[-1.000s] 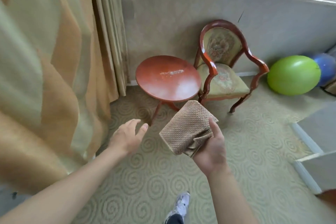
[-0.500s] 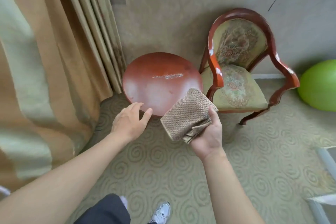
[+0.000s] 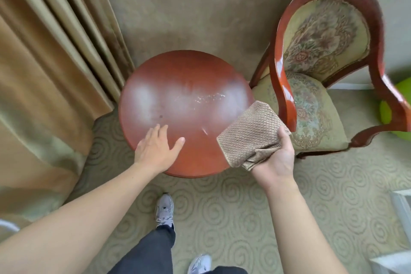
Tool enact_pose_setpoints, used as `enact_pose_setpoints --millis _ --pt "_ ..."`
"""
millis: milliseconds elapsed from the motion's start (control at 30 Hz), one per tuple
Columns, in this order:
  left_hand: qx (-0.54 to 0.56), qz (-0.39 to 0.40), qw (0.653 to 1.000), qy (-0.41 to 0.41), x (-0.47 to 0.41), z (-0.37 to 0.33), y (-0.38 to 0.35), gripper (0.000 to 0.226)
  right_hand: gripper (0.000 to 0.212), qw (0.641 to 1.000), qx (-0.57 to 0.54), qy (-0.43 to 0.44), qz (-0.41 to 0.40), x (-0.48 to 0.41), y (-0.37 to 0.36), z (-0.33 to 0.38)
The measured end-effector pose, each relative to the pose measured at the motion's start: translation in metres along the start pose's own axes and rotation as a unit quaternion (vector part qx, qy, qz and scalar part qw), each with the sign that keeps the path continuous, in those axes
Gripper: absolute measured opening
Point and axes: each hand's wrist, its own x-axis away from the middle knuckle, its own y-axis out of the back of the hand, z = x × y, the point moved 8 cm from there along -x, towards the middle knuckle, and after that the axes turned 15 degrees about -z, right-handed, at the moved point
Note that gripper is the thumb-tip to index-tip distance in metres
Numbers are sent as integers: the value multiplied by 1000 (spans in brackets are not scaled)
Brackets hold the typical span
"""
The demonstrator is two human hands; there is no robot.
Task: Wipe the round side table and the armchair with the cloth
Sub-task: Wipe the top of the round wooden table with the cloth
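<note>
The round side table (image 3: 178,87) has a glossy red-brown top with a whitish smear near its middle. My left hand (image 3: 155,149) lies flat and open over its near left edge. My right hand (image 3: 275,158) grips a folded tan waffle-weave cloth (image 3: 249,133), held over the table's near right rim. Just right of the table stands the armchair (image 3: 311,107), with a red wooden frame and floral upholstery on seat and back.
Heavy tan curtains (image 3: 44,62) hang at the left, close to the table. A green ball (image 3: 391,113) shows behind the chair's right arm. My feet (image 3: 164,211) stand on the swirl-patterned carpet just before the table. A wall runs behind both pieces.
I have stepped closer, so table and chair now fill the view. My left hand went from the table's near edge onto its top. The cloth came over the table's right rim.
</note>
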Motion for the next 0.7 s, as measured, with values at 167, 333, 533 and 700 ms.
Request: enact_pose_setpoints --millis 167,333,533,700 --pt "-23 1 998 57 -71 24 -59 102 50 998 8 23 -66 -91 -24 5" --pt "-82 -74 989 99 -121 57 -112 112 30 979 54 147 -134 -185 -45 28" --pt "-109 -175 973 105 -131 75 -145 105 36 827 196 472 -235 -239 -81 84" --pt "-158 -187 966 83 -134 72 -151 109 69 637 522 548 -151 -293 -114 46"
